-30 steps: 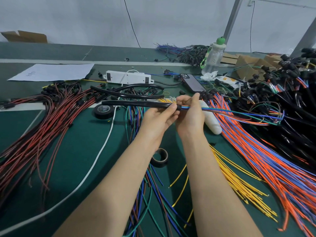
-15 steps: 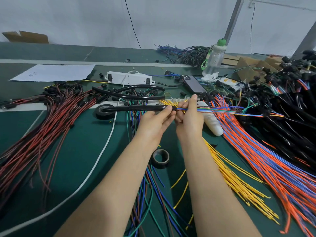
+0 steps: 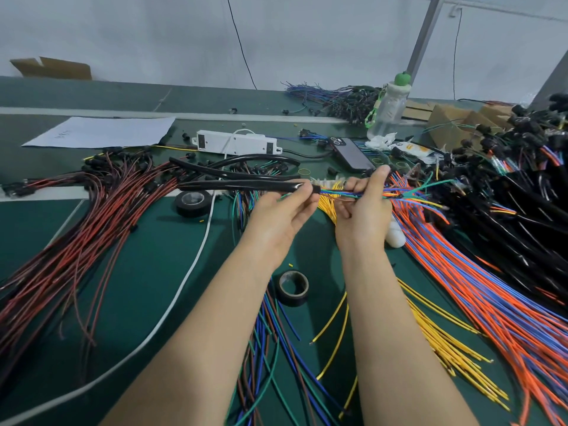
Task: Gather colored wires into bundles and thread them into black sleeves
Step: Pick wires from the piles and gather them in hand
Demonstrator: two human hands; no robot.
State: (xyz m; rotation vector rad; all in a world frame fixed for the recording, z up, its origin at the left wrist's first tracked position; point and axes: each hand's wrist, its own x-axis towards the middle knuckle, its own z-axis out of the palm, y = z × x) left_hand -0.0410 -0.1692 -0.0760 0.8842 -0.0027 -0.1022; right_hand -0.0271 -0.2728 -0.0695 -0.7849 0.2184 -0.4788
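Clutter sitting around the green table point(image 3: 147, 272)

A sheet of paper point(image 3: 101, 132) is lying at the far left, with a white power strip point(image 3: 236, 142) just to its right and a dark phone point(image 3: 352, 153) lying beyond that. A clear water bottle point(image 3: 388, 110) with a green cap is standing near crumpled tissue point(image 3: 379, 141) and folded cardboard boxes point(image 3: 445, 118). One black tape roll point(image 3: 193, 202) is lying beside a white cable point(image 3: 196, 256); a second tape roll point(image 3: 293, 287) is sitting nearer the camera. An open cardboard box point(image 3: 52, 68) is resting by the back wall.
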